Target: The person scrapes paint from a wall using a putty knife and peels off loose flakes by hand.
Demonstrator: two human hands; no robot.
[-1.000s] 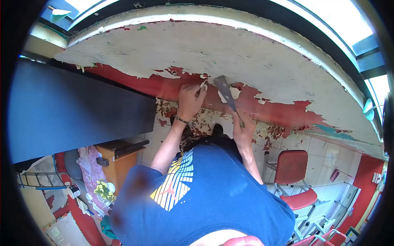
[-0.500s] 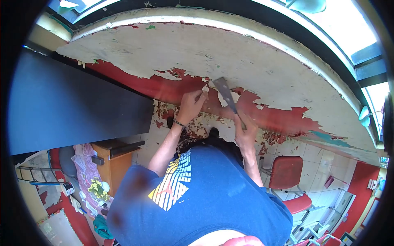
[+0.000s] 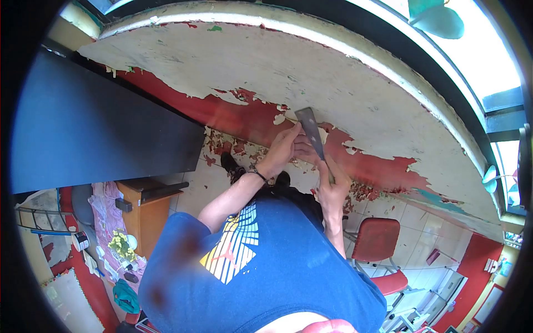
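Observation:
My right hand (image 3: 333, 180) is wrapped round the handle of a flat metal scraper (image 3: 312, 129), whose wide blade lies against the wall (image 3: 233, 61). The wall has bare whitish patches above torn red paint (image 3: 239, 117). Close to the left of the blade is my left hand (image 3: 288, 149), its thumb raised and its fingers apart beside a pale loose flap of paint. Nothing can be made out in its grasp. A dark bracelet circles the left wrist.
A large dark panel (image 3: 100, 122) stands at the left, with a wooden desk (image 3: 147, 219) below it. Paint flakes (image 3: 363, 191) litter the tiled floor round my feet. A red chair (image 3: 377, 238) stands at the lower right. Windows line the wall's top.
My left hand has moved right toward the scraper, and its fingers have spread from a pinch at the paint edge. The scraper has shifted slightly right. The view has shifted a little.

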